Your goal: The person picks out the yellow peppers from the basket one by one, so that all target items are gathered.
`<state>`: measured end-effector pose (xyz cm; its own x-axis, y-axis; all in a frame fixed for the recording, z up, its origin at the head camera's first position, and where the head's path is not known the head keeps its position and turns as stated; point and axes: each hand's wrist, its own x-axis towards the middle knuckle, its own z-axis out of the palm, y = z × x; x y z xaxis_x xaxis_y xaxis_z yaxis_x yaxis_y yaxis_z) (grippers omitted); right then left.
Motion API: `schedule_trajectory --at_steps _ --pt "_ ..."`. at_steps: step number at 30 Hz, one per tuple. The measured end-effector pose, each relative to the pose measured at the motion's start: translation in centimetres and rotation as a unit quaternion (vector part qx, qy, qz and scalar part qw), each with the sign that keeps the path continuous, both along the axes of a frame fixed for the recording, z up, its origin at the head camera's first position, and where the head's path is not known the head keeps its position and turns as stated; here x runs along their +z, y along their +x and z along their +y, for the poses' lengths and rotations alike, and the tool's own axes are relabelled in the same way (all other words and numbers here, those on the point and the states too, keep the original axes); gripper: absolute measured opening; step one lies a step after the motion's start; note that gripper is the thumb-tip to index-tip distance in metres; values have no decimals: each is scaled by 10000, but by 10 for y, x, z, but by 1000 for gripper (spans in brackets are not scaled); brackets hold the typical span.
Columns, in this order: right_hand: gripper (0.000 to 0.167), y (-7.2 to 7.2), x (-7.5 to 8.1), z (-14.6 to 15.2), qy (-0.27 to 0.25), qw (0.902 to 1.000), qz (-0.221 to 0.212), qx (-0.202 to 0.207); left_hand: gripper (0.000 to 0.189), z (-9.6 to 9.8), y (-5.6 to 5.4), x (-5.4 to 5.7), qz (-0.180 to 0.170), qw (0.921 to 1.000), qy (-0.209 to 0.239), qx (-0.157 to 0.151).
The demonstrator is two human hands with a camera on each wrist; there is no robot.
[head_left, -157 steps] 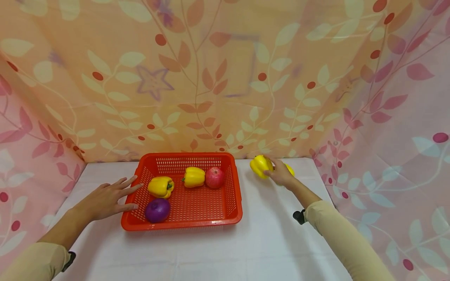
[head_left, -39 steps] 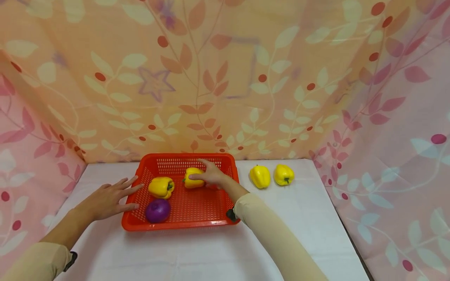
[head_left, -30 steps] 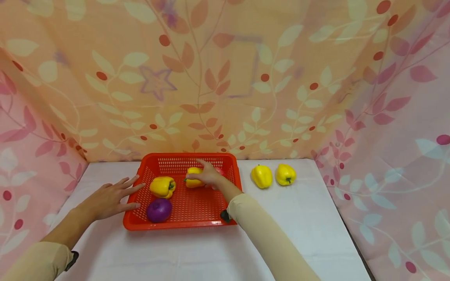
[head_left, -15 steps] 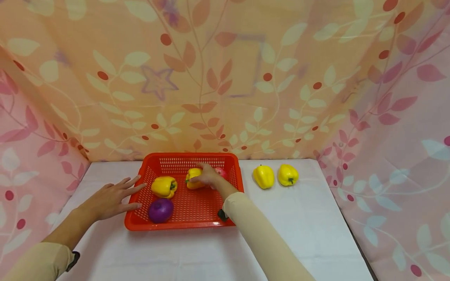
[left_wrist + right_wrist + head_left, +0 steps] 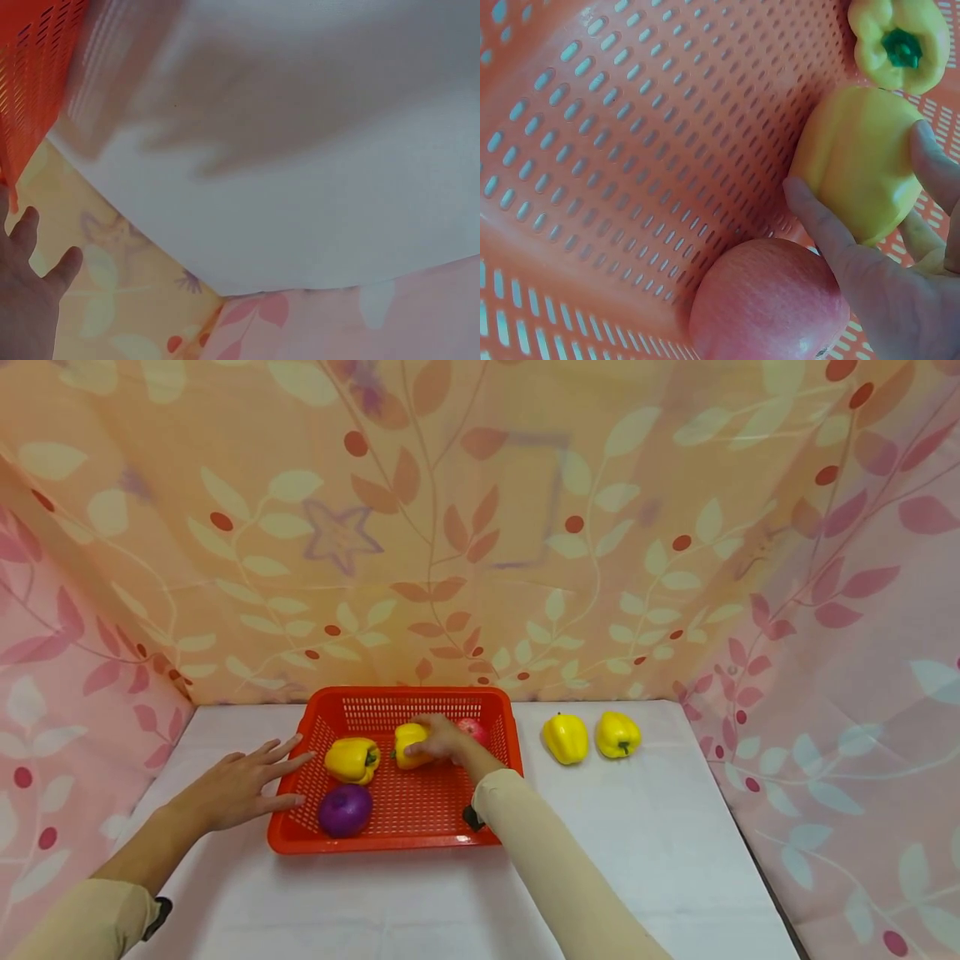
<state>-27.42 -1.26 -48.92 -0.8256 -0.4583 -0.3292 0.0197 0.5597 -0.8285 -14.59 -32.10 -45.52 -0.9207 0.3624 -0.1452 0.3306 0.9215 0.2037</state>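
Inside the red plastic basket (image 5: 390,842), my right hand (image 5: 444,740) holds a yellow bell pepper (image 5: 407,747), thumb on one side and fingers on the other. The right wrist view shows this pepper (image 5: 855,161) between thumb and fingers, with a round pinkish-red fruit (image 5: 765,304) close beside the hand. My left hand (image 5: 234,787) is spread with straight fingers at the basket's left rim; in the left wrist view its fingers (image 5: 64,270) reach toward the basket wall. Another yellow bell pepper (image 5: 351,760) and a round purple vegetable (image 5: 345,811) lie in the basket's left part.
Two more yellow bell peppers, one nearer the basket (image 5: 566,738) and one farther right (image 5: 618,735), lie on the white-covered table (image 5: 637,835). Floral cloth (image 5: 480,568) hangs behind the table and along both sides.
My right hand has set a yellow bell pepper on the table at right, moved left into the basket, and closed its fingers round the pepper there. My left hand stays at the rim.
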Motion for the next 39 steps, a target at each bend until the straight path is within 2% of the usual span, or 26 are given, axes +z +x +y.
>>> schedule_trajectory --at_steps 10,15,21,30,33,39 --pt "62 3 2 1 96 9997 126 185 78 2 0 2 -74 10000 -10 8" --pt "59 3 5 3 103 9997 166 139 78 2 0 2 -90 9999 -48 -14" --pt "60 2 20 11 -138 9998 15 138 77 1 -1 1 -3 10000 -71 -48" --pt "59 -9 48 50 -133 9960 719 505 78 1 -2 -1 -7 10000 -55 -44" --pt "60 -8 55 66 -9 9935 948 637 80 -1 -2 -2 -21 10000 -46 -4" --pt "61 -3 63 100 211 9900 1115 837 81 -3 -2 -4 -19 10000 -85 -19"
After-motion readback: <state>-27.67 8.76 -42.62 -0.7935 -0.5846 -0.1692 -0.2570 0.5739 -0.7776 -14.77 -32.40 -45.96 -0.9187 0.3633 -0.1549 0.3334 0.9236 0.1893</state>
